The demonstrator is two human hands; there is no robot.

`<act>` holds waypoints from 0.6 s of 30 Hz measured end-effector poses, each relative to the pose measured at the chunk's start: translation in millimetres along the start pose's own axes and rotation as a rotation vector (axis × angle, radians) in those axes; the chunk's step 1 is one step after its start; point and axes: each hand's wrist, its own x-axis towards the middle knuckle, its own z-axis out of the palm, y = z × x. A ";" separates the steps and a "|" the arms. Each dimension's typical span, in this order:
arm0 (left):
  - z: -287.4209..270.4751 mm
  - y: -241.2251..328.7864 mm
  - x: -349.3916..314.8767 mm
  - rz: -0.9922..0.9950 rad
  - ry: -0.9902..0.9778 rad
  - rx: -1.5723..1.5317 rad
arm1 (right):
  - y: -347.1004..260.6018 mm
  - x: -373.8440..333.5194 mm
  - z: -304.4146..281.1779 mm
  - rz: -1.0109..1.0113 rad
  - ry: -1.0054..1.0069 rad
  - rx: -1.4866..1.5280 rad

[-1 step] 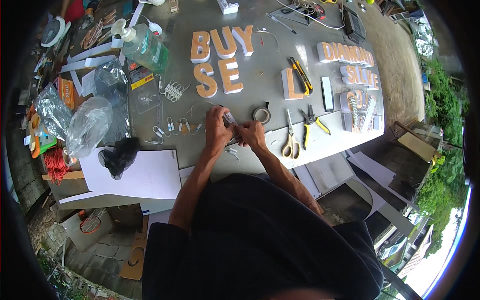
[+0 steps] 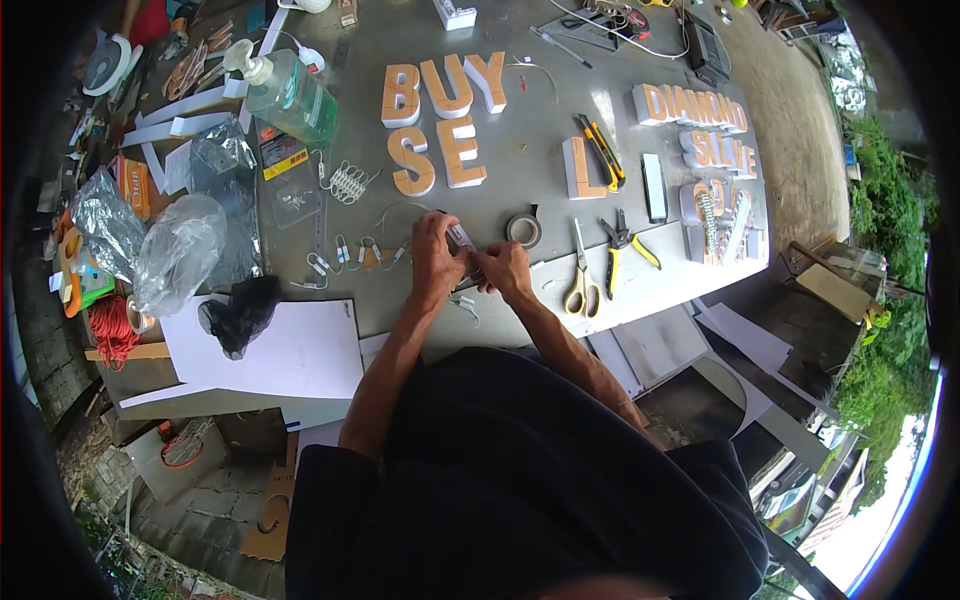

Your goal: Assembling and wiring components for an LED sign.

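Observation:
Near the table's front edge, my left hand (image 2: 437, 258) is closed round a small white block-like piece (image 2: 459, 236), which looks like one of the letters seen from its open side. My right hand (image 2: 502, 270) is pinched against the near end of that piece, its fingertips close to the left ones; what they grip is too small to make out. Left of my hands lies a string of small white LED modules (image 2: 343, 252) on wire. A loose wire end (image 2: 464, 306) shows just below my hands. A roll of black tape (image 2: 523, 231) rests right beside them.
Scissors (image 2: 581, 280), yellow-handled pliers (image 2: 620, 250), a utility knife (image 2: 603, 155) and a phone (image 2: 654, 188) lie to the right. Tan-faced letters (image 2: 440, 120) stand ahead. On the left are a green pump bottle (image 2: 290, 95), plastic bags (image 2: 180, 250) and a white sheet (image 2: 300, 345).

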 end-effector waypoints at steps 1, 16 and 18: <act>0.7 -0.9 1.2 0.022 0.014 -0.006 | 0.1 4.5 0.6 -0.004 0.001 0.005; 6.8 -4.4 1.1 -0.009 -0.013 -0.005 | 0.9 9.7 0.2 -0.010 0.003 0.009; 6.4 -5.0 -1.0 -0.026 -0.027 0.022 | 3.0 6.7 0.6 -0.021 0.010 0.005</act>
